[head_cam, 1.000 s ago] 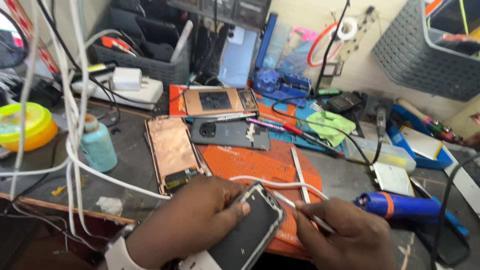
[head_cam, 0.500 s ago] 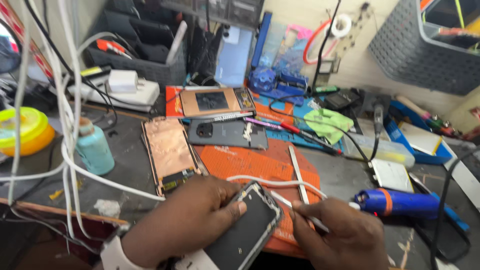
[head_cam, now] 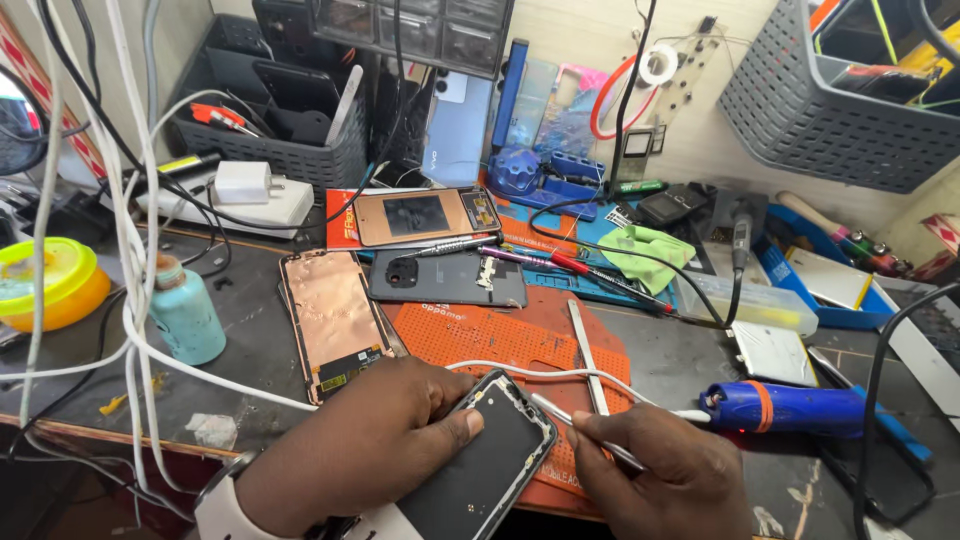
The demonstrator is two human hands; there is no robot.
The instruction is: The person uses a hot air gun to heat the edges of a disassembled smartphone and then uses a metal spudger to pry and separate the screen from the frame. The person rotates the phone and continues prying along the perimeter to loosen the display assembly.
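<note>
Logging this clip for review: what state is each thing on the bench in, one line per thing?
Left hand: grip closed on the dark phone.
Right hand: grip pinched on the thin metal tool.
Dark phone: held tilted, flat face up.
Thin metal tool: tip at the phone's edge.
Copper-backed panel: detached, lying flat.
Grey back cover: detached, lying flat.
Teal bottle: upright, capped.

Black phone frame (head_cam: 480, 470) on orange perforated mat (head_cam: 500, 335); teal bottle (head_cam: 187, 318); yellow tub (head_cam: 45, 285); blue tool (head_cam: 780, 408).
</note>
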